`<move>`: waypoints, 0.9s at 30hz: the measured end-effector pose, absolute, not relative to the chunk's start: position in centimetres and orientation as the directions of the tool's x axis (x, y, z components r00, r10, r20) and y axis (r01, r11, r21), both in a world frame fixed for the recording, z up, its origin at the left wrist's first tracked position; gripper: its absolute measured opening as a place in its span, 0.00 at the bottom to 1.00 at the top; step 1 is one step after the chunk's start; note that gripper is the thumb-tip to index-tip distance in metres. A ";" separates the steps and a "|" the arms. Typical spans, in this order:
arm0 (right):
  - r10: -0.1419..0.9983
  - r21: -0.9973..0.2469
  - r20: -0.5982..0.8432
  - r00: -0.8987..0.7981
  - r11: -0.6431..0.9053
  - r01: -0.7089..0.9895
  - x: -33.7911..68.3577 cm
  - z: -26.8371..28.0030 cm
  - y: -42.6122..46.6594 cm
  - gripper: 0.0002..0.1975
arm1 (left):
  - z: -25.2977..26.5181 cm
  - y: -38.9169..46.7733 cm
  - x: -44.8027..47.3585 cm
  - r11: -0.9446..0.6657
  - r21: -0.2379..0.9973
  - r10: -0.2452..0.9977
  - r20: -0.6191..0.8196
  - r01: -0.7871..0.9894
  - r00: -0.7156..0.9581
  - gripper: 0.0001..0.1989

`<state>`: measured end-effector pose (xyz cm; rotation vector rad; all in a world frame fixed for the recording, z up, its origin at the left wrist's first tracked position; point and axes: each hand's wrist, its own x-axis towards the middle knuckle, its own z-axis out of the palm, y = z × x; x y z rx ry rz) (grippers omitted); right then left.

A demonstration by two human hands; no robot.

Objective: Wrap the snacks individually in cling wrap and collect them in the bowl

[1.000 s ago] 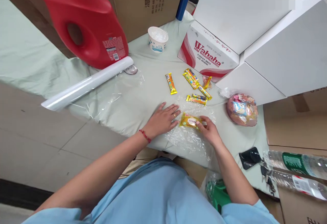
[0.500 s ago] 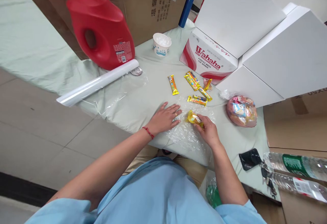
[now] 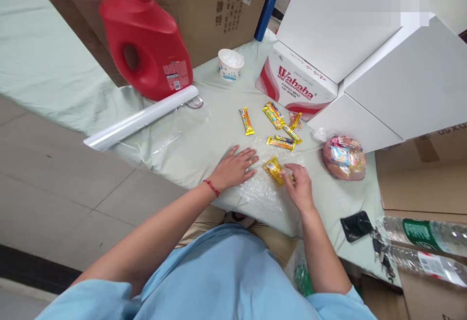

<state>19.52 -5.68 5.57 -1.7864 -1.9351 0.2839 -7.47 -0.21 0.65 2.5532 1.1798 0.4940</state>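
A sheet of clear cling film [image 3: 257, 191] lies crumpled near the table's front edge. My left hand [image 3: 235, 167] rests flat on its left side, fingers spread. On the film lies a yellow snack packet [image 3: 272, 169] with a white label facing up. Just to its right is my right hand [image 3: 299, 184], thumb and forefinger apart, the thumb tip close to the packet's edge; whether it touches cannot be made out. Beyond both hands lie several small yellow-wrapped snack bars [image 3: 280, 143], one of them, a separate bar [image 3: 247, 121], further left.
A cling film roll [image 3: 142, 118] lies at the left before a red detergent jug [image 3: 146, 43]. Behind stand a paper cup [image 3: 230, 69] and a Wahaha carton [image 3: 295, 84]. Rightward are a wrapped bowl of snacks [image 3: 343, 159], a black pouch [image 3: 356, 226] with keys, and bottles [image 3: 419, 232].
My right hand has let go of the yellow packet and drawn slightly right. The packet now lies turned on the film, label up. My left hand has stayed in place.
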 end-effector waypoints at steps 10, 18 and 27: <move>0.968 -0.333 0.166 -0.189 0.235 0.913 19.0 3.3 -5.6 0.27 | 0.5 -0.3 -7.4 -0.628 0.373 0.772 0.191 0.683 0.606 0.24; 0.959 -0.299 0.092 -0.267 0.282 0.912 19.2 3.6 -5.3 0.27 | 0.4 -0.3 -7.4 -0.624 0.379 0.775 0.188 0.684 0.603 0.25; 0.946 -0.159 -0.057 -0.320 0.307 0.938 18.9 3.0 -4.6 0.34 | 0.4 -0.3 -7.5 -0.629 0.365 0.772 0.186 0.687 0.608 0.25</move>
